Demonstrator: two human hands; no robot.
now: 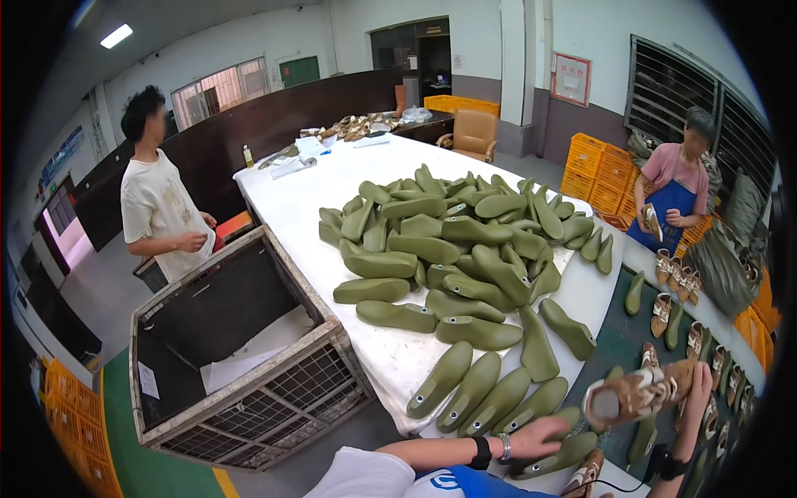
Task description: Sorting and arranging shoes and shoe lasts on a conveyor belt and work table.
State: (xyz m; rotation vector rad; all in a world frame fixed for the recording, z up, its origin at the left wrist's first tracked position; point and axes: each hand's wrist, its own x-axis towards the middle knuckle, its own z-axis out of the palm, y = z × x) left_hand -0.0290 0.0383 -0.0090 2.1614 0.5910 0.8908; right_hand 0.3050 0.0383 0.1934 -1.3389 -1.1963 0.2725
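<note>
My right hand (700, 388) grips a brown-and-white lace-up shoe (641, 398) by one end, held up over the green conveyor at the lower right. The shoe's other end points left and shows a grey oval patch. My left hand (535, 437), with a black band and a bracelet at the wrist, reaches among green shoe lasts at the table's near edge. Its fingers are smeared, so a grip on the green shoe last (566, 422) beside them cannot be made out. Another shoe last (558, 456) lies just below that hand. A brown shoe (586, 473) is partly visible near my body.
A large heap of green shoe lasts (465, 236) covers much of the white table (378, 349). A wire-sided crate cart (249, 390) stands at left. Shoes and lasts line the green conveyor (627, 332). One person (162, 191) stands left; another (672, 183) handles a shoe at right.
</note>
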